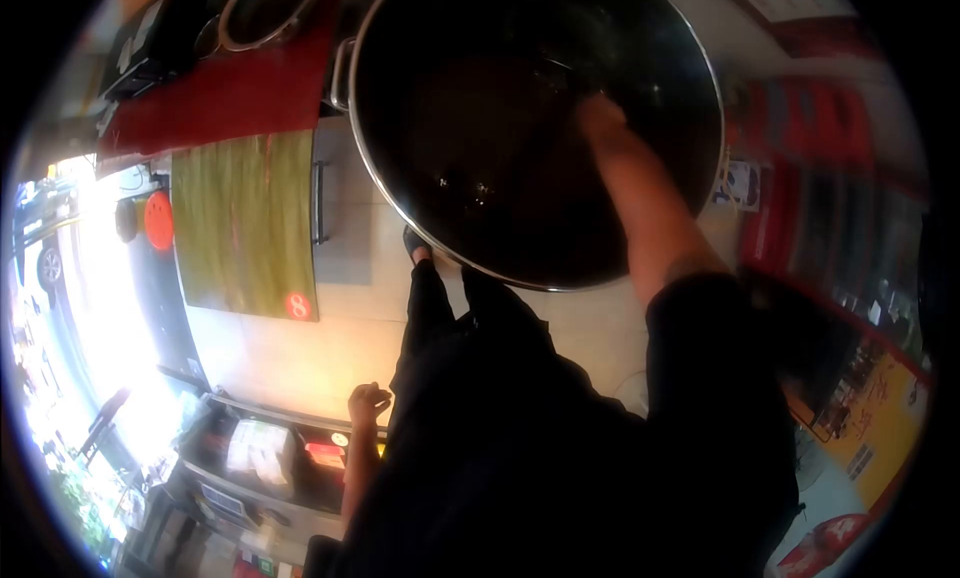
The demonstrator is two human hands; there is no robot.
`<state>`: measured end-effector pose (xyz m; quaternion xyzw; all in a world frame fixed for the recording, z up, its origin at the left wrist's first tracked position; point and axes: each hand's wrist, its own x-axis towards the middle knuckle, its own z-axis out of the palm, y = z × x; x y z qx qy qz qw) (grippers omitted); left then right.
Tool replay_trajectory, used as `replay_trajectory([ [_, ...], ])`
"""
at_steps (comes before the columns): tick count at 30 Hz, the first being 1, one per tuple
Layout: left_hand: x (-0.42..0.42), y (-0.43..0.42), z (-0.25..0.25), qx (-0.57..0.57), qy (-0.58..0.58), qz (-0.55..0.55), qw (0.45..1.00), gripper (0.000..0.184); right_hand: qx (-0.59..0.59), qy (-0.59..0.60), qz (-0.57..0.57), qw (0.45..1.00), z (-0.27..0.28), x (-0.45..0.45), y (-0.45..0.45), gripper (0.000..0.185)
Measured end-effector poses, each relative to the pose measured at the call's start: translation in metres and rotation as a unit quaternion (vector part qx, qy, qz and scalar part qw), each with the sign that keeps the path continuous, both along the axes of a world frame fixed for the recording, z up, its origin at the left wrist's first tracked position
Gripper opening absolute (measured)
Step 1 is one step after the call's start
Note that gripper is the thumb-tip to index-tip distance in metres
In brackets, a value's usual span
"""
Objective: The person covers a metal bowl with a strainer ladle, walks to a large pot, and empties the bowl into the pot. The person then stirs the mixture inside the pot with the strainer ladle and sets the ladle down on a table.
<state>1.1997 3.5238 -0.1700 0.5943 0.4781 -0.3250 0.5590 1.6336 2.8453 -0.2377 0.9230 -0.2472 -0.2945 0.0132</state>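
Note:
A large, dark round pot [374, 168] with a shiny metal rim and a side handle fills the top middle of the head view. My right hand [600, 116] reaches down inside it, its fingers looking closed. A thin glint shows just beyond the fingers, but what they hold is too dark to make out. Dark liquid [470, 128] with small bright reflections seems to lie in the pot. At the lower left my left hand [370, 403] hangs beside my leg, fingers loosely curled and apart from the thumb, with nothing visible in it.
A green-brown table [245, 228] marked 8 and a red surface [225, 93] stand left of the pot. Behind my left hand is a dark counter [320, 483] with a white bundle [262, 453]. Red shelving [790, 198] and a yellow sign [880, 428] are at right.

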Motion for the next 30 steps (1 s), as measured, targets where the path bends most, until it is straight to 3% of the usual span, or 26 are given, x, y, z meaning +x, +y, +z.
replay_trajectory([
  [1,0.003,0.000,0.006,0.023,0.030,0.039,0.999,0.022,-0.036,0.050,0.100,0.993,0.001,0.001,0.001,0.034],
  [3,-0.012,0.015,-0.001,0.016,0.040,0.046,0.998,0.022,-0.063,0.103,0.104,0.987,0.013,0.001,-0.005,0.035],
  [5,-0.020,0.024,-0.002,0.008,0.044,0.055,0.997,0.021,-0.097,0.113,0.022,0.989,0.019,0.006,-0.021,0.037],
  [6,-0.022,0.027,0.005,0.019,0.061,0.024,0.998,0.022,-0.111,0.041,-0.077,0.990,0.025,0.009,-0.023,0.036],
  [7,-0.027,0.029,0.008,0.030,0.074,-0.005,0.997,0.022,-0.111,0.043,-0.071,0.990,0.025,0.008,-0.024,0.036],
  [14,-0.051,0.029,0.011,0.072,0.062,-0.078,0.992,0.026,-0.075,0.056,0.029,0.995,0.003,-0.005,-0.083,0.032],
  [16,-0.057,0.034,0.003,0.073,0.038,-0.089,0.993,0.026,-0.060,0.136,0.158,0.976,-0.009,-0.003,-0.098,0.032],
  [19,-0.049,0.039,-0.005,0.040,-0.019,-0.134,0.990,0.025,-0.054,0.206,0.157,0.964,-0.022,-0.001,-0.097,0.026],
  [21,-0.042,0.036,-0.004,0.013,0.062,-0.009,0.998,0.024,-0.024,0.278,0.162,0.947,-0.015,-0.009,-0.098,0.020],
  [23,-0.044,0.033,-0.006,0.009,0.059,0.005,0.998,0.025,0.015,0.330,0.159,0.930,-0.010,-0.023,-0.098,0.015],
  [28,-0.039,0.024,-0.005,0.033,0.078,-0.028,0.996,0.021,0.153,0.363,0.054,0.918,-0.001,-0.066,-0.093,0.010],
  [30,-0.035,0.024,-0.004,0.031,0.070,-0.069,0.995,0.021,0.210,0.332,-0.087,0.915,-0.004,-0.082,-0.091,0.014],
])
